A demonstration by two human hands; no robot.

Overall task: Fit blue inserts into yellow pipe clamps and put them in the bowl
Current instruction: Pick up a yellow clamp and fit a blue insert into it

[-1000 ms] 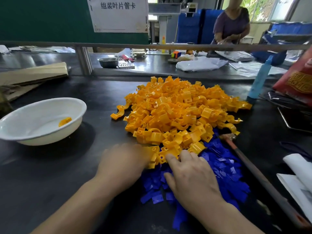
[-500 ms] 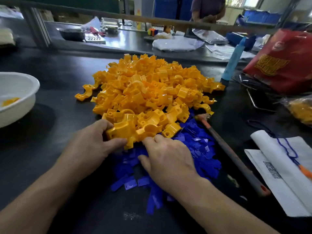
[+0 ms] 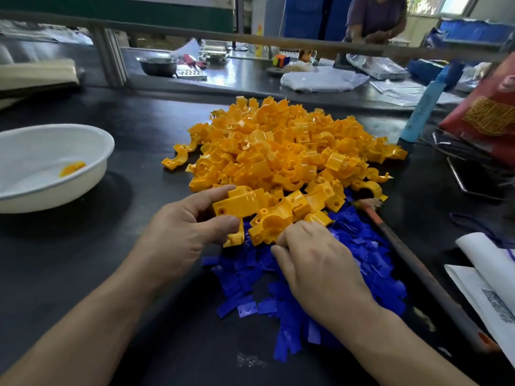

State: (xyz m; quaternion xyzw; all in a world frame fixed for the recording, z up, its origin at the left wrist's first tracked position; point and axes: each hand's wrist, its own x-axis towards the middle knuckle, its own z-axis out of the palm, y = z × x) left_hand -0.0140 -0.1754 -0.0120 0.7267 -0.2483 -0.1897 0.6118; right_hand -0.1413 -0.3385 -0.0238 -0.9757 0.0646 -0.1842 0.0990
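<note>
Head view of the black work surface (image 3: 83, 268). The left hand (image 3: 181, 235) pinched one yellow plastic pipe clamp (image 3: 242, 203) between a nearly straight index finger on its far side and the thumb on its near side. The clamp sat at the near edge of the heap of yellow pipe clamps (image 3: 278, 151), touching its neighbours. The right hand (image 3: 315, 260) lay palm down just right of it, its fingers (image 3: 281, 240) curled so that the tips met the pile of flat blue plastic inserts (image 3: 362, 260) against a neighbouring clamp. Whether they held an insert could not be told. The blue pile lay near and right of the yellow heap, the two touching. The white round bowl (image 3: 106, 151) stood well apart to the left, with a single yellow piece (image 3: 72, 168) inside. A wooden-handled tool (image 3: 404, 254) lay along the right side of the inserts.

One second before, the left hand had rested over the heap's near edge. It had since closed on this single clamp, whose holed end now faced the camera. The right hand had stayed on the inserts.
</note>
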